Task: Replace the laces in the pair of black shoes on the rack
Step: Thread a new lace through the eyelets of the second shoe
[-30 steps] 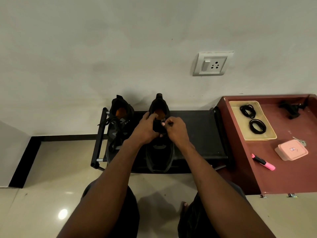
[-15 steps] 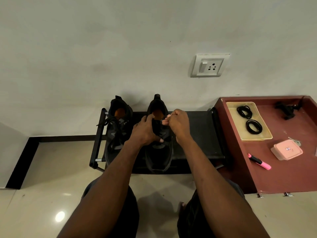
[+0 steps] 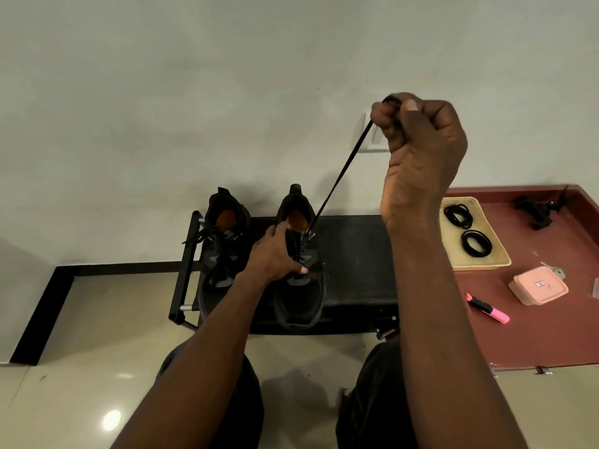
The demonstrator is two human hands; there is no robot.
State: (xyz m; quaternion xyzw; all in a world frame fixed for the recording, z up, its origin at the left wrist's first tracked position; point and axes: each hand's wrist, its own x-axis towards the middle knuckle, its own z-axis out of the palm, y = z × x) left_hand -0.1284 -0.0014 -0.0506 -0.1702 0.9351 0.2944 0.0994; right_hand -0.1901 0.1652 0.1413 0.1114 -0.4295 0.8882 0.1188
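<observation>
Black lace [image 3: 340,176] runs taut from the right hand [image 3: 418,150], pinched high; left hand [image 3: 275,254] grips the right shoe [image 3: 301,296] on the rack [image 3: 356,254]. Best to draw straight along the eyelet line, with that shoe pinned firmly down.

Matt black shoes [image 3: 298,286]; glossy floor tiles [image 3: 97,367]; matt plaster wall [image 3: 162,92].

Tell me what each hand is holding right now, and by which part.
The right hand pinches the black flat shoelace near its free end, raised and taut. The left hand grips the right-side black laced shoe over its tongue and collar.
</observation>
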